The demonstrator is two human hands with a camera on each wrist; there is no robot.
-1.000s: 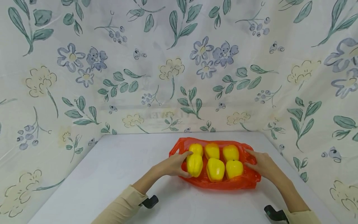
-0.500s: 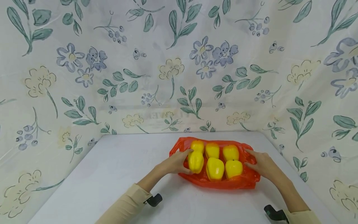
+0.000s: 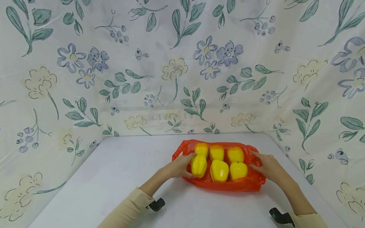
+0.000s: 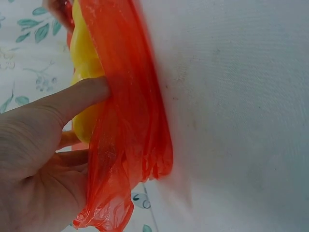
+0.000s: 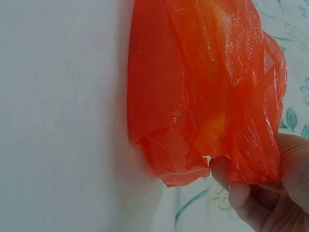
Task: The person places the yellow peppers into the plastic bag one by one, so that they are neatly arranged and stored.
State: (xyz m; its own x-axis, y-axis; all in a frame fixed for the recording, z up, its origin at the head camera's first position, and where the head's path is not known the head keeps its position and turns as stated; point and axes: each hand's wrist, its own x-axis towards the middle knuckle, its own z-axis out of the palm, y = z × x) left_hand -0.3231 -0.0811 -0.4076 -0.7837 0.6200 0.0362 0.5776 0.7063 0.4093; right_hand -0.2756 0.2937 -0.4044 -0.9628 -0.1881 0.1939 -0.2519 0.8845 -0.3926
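Several yellow bell peppers [image 3: 219, 171] sit in two rows in an open red plastic bag [image 3: 225, 186], right of the table's middle. At its left end, my left hand [image 3: 178, 166] holds the front-left pepper [image 3: 199, 166], thumb low on the near side and fingers behind. The left wrist view shows the thumb [image 4: 87, 94] over the pepper at the bag's edge, with crumpled plastic [image 4: 111, 203] hanging beside the palm. My right hand [image 3: 268, 166] pinches the bag's right end; in the right wrist view its fingertips [image 5: 221, 169] meet the gathered red film.
The bag stands on a white table [image 3: 114, 177]. Behind and to both sides hangs a floral cloth [image 3: 171, 79]. A black wrist mount [image 3: 156, 205] shows below the left wrist, another mount [image 3: 280, 218] below the right.
The front-left pepper and my left hand have shifted slightly to the right and away from me. The pepper behind it has shifted right a little too. My right hand keeps its place.
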